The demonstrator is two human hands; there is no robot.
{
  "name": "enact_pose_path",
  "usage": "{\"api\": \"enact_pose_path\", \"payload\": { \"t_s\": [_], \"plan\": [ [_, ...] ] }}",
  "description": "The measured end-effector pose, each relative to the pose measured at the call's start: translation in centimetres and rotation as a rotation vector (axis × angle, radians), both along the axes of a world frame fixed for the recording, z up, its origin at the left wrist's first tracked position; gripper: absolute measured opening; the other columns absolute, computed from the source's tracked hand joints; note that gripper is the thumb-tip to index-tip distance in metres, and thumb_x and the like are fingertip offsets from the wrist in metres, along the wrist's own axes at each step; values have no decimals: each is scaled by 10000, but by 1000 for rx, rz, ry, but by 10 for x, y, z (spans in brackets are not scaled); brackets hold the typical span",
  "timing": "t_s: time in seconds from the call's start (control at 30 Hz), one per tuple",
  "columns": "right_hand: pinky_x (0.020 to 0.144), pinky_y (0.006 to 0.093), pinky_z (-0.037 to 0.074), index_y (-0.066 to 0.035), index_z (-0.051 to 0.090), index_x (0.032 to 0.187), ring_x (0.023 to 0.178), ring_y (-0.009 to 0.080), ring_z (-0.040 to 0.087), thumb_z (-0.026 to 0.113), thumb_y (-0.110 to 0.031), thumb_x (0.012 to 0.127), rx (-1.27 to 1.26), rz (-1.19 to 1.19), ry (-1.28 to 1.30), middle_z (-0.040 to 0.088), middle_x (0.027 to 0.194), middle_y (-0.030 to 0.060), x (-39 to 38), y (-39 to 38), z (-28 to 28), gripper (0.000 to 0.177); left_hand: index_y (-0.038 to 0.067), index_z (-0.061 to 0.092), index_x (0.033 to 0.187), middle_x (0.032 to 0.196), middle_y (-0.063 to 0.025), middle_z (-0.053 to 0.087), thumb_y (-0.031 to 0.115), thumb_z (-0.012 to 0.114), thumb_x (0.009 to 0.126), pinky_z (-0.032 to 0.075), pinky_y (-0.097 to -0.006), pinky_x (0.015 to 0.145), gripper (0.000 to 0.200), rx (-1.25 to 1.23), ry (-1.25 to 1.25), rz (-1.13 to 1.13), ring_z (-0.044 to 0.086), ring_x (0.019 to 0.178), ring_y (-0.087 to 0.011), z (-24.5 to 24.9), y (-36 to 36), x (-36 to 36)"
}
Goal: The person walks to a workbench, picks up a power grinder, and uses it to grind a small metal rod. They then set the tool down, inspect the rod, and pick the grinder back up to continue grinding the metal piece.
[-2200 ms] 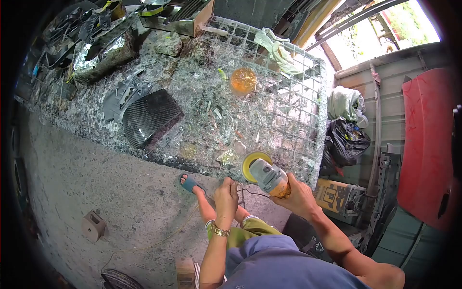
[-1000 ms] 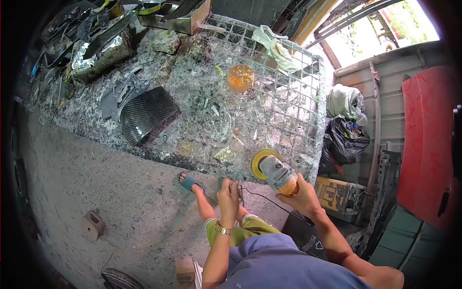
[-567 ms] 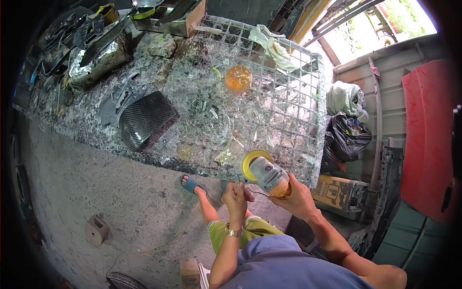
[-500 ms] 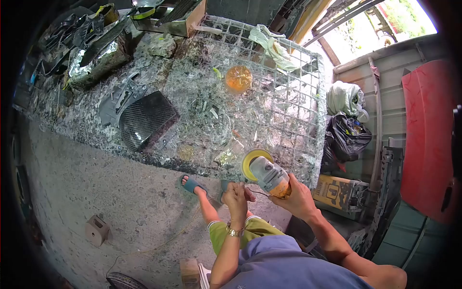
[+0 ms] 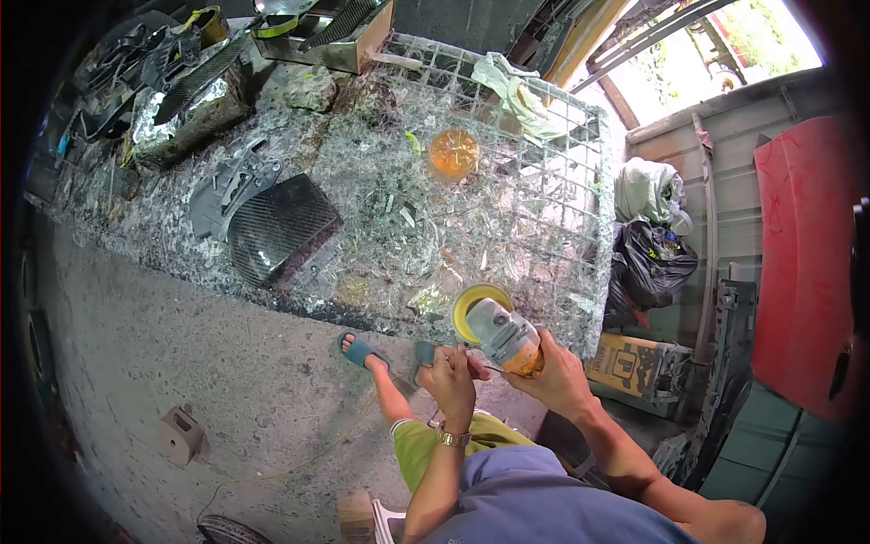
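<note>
My right hand (image 5: pixel 560 374) is wrapped round the body of an angle grinder (image 5: pixel 503 331), grey at the front and orange at the rear. A round yellow disc (image 5: pixel 467 308) is fitted on its head, over the bench's near edge. My left hand (image 5: pixel 452 381), with a watch on the wrist, is closed just left of the grinder. A thin dark cord (image 5: pixel 493 369) runs between its fingers and the tool; the exact grip is partly hidden. On the bench lie a black carbon-weave part (image 5: pixel 281 227) and a grey bracket-like part (image 5: pixel 217 204).
The bench (image 5: pixel 381 190) is crusted with resin and has a wire-grid right side. An orange-filled bowl (image 5: pixel 453 154) and a pale cloth (image 5: pixel 512 95) are on it. Black bags (image 5: pixel 657 258), a yellow box (image 5: pixel 625 363) and a red panel (image 5: pixel 807 272) stand at right. A block (image 5: pixel 181 435) sits on the floor.
My left hand has shifted slightly right and down, closer to the grinder, and its wrist has turned a little. The grinder has moved slightly down and left in my right hand.
</note>
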State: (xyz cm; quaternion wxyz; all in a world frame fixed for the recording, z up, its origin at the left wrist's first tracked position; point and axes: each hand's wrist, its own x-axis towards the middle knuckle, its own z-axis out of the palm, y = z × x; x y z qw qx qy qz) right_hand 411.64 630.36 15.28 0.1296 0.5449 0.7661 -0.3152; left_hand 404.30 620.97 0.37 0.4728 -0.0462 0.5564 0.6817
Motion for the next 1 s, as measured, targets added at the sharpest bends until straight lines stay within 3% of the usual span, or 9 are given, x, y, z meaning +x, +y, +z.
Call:
{"api": "enact_pose_path", "payload": {
  "t_s": [0.27, 1.0],
  "plan": [
    [700, 437, 498, -39, 477, 1047, 836, 372, 641, 760, -381, 703, 15, 19, 4, 652, 906, 189, 2, 1, -3, 562, 28, 391, 849, 608, -93, 558, 184, 475, 972, 509, -270, 429, 216, 31, -78, -18, 571, 458, -162, 4, 0, 1],
    [680, 441, 491, -45, 454, 1005, 813, 380, 638, 768, -385, 700, 9, -6, -10, 646, 857, 191, 6, 4, 0, 554, 41, 396, 841, 600, -87, 557, 176, 486, 969, 503, -272, 423, 206, 23, -128, 6, 575, 457, -165, 6, 2, 1]
  ]
}}
